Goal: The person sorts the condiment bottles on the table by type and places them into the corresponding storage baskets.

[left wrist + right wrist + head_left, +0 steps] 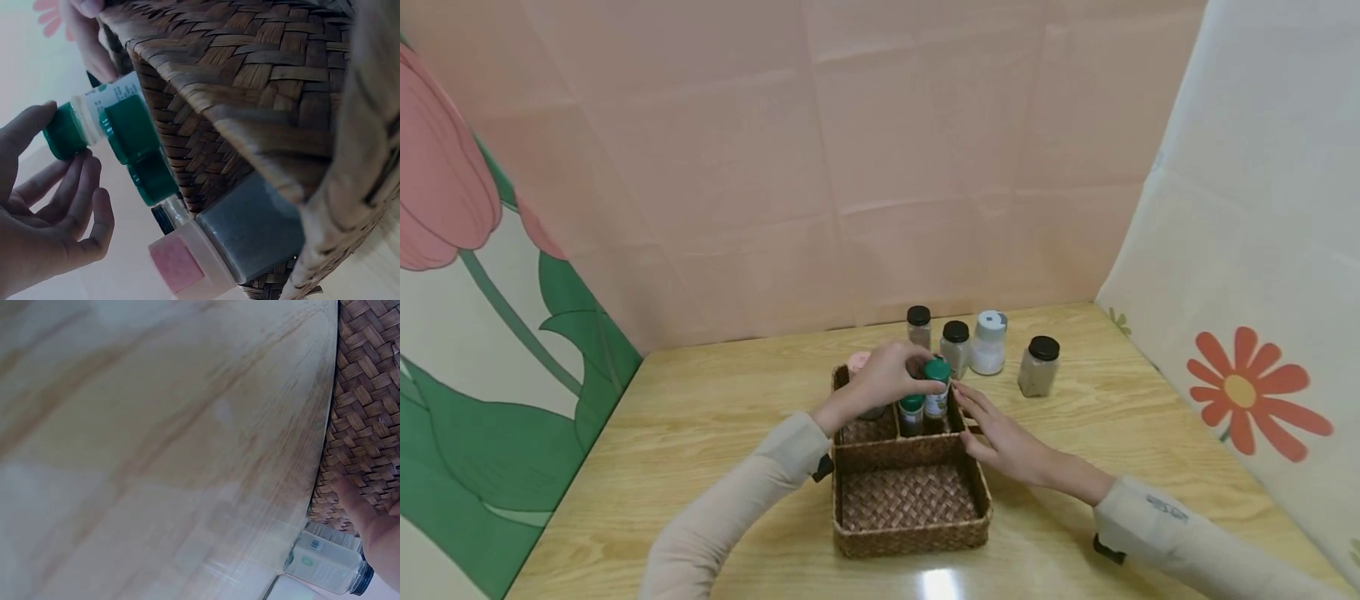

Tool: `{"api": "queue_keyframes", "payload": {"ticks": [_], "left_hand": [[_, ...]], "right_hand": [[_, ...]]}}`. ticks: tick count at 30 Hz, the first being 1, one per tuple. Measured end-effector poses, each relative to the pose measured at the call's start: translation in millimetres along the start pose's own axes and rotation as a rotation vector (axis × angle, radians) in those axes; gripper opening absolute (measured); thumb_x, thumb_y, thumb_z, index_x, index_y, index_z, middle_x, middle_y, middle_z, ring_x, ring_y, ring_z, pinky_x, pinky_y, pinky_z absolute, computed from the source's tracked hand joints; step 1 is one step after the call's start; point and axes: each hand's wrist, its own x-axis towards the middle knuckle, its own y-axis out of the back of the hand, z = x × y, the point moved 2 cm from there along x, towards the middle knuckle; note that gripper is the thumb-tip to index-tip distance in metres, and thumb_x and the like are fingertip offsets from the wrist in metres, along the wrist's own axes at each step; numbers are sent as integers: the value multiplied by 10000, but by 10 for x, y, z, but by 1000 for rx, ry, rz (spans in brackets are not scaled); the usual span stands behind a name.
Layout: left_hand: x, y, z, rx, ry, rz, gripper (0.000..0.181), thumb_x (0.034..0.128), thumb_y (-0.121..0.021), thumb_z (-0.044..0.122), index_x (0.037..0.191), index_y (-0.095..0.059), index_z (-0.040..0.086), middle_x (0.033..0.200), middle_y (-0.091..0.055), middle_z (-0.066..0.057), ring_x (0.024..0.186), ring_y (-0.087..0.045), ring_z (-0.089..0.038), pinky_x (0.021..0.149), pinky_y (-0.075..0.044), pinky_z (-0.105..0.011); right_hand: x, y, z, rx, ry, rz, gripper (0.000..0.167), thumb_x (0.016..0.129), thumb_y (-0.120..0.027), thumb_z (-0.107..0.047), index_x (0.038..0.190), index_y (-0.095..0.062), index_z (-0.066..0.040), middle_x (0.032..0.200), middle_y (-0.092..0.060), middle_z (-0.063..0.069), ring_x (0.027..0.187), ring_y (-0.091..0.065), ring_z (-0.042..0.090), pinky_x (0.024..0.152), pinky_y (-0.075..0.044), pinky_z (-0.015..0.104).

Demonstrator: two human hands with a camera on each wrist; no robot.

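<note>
My left hand [887, 381] pinches the green cap of a spice jar [936, 404] between thumb and fingers. The jar stands in the back right compartment of a brown woven basket [912, 546]. Another green-capped jar [912, 417] is beside it, and the left wrist view shows a third green cap [154, 178] close by. In the back left compartment sits a jar with a pink lid [178, 262], partly behind my left hand in the head view. My right hand [1011, 437] rests against the basket's right side with its fingers extended.
Behind the basket stand two black-lidded jars [955, 354] and a white container with a grey top [988, 346]. Another black-lidded jar [1038, 371] is farther right on the wooden table [737, 392]. A pink cloth backdrop [715, 183] rises at the table's far edge.
</note>
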Motion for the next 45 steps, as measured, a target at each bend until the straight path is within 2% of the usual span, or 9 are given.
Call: {"api": "queue_keyframes", "payload": {"ticks": [9, 14, 17, 20, 24, 29, 35, 41, 45], "left_hand": [[30, -60, -38, 64, -5, -15, 363, 860, -794, 342, 1110, -739, 86, 894, -704, 40, 662, -585, -34, 603, -488, -189], [16, -72, -38, 95, -1, -33, 381, 843, -810, 348, 1114, -748, 88, 921, -719, 33, 685, -585, -26, 606, -478, -183], [13, -80, -38, 125, -17, -42, 348, 833, -820, 338, 1074, -763, 94, 859, -710, 36, 653, -568, -52, 576, -457, -192], [15, -86, -43, 178, -32, -50, 306, 823, -827, 355, 1005, -780, 113, 798, -697, 45, 654, -542, -81, 600, -426, -208], [11, -100, -53, 257, -41, -56, 352, 809, -829, 396, 1021, -788, 118, 852, -724, 29, 742, -572, -99, 704, -445, -247], [-18, -144, -65, 315, -9, -77, 408, 828, -799, 444, 1108, -771, 148, 973, -679, 28, 932, -550, -143, 898, -427, -359], [-47, -208, -83, 355, 23, -67, 428, 844, -774, 472, 1124, -765, 148, 993, -608, 14, 960, -492, -160, 868, -398, -347], [-43, -231, -113, 346, 53, -58, 449, 843, -769, 486, 1144, -754, 152, 1026, -611, 15, 1078, -517, -203, 911, -411, -379], [-35, -235, -117, 338, 61, -60, 444, 840, -773, 484, 1143, -751, 160, 1054, -618, 10, 1176, -508, -248, 919, -414, -404]], "right_hand": [[-1, -2, -8, -15, 21, 17, 629, 1049, -496, -188, 1544, -200, 62, 1599, -173, 210, 1267, -495, 405, 919, -527, 442], [4, -1, -12, 4, 6, 0, 631, 1055, -484, -201, 1552, -185, 46, 1600, -158, 216, 1273, -489, 405, 928, -522, 444], [8, 3, -15, 10, -2, -4, 637, 1055, -486, -214, 1562, -180, 19, 1607, -155, 196, 1270, -496, 394, 929, -524, 439], [10, 2, -12, 8, -1, -3, 637, 1054, -486, -213, 1563, -180, 16, 1605, -159, 201, 1255, -511, 393, 923, -527, 434], [9, 0, -9, 9, 8, 3, 632, 1051, -487, -193, 1554, -184, 43, 1593, -167, 230, 1244, -517, 409, 917, -529, 435], [5, -6, -2, 12, 17, 13, 634, 1043, -502, -161, 1542, -189, 71, 1589, -176, 239, 1237, -518, 425, 910, -534, 432], [-3, -17, -13, 27, 18, 13, 640, 1011, -526, -71, 1533, -192, 92, 1594, -170, 233, 1214, -534, 437, 906, -536, 426], [-2, -4, -15, 6, -16, 3, 646, 1029, -526, -156, 1548, -201, 51, 1605, -171, 201, 1246, -520, 397, 927, -523, 441], [-1, 7, -13, -22, -22, 4, 651, 1025, -540, -157, 1548, -210, 44, 1607, -178, 187, 1270, -499, 381, 947, -505, 473]]}}
